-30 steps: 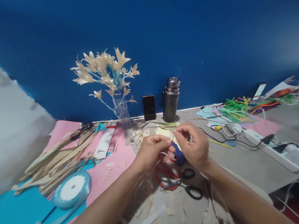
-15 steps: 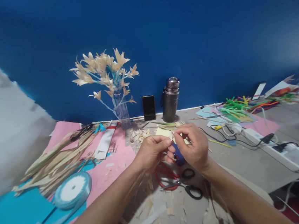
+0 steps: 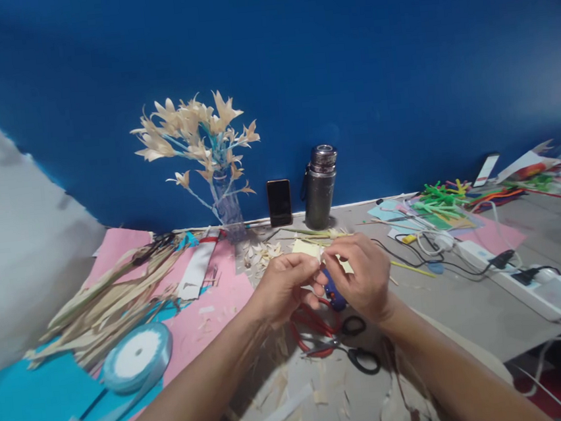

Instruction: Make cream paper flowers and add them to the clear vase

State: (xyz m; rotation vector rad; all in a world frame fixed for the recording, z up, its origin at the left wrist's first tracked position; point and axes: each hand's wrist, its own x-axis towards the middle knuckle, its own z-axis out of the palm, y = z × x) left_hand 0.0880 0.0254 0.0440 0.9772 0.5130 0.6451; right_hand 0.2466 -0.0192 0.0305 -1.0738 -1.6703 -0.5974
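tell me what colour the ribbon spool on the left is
Light blue with a white centre; the ribbon spool shows best in the head view.

Two scissors (image 3: 321,326) (image 3: 353,349) — one flask (image 3: 320,187), one phone (image 3: 280,202), one ribbon spool (image 3: 136,357).

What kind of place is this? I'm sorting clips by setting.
Probably a craft workshop table: coloured paper sheets, a ribbon spool, scissors and a vase of handmade flowers, with the hands pinching a small paper piece.
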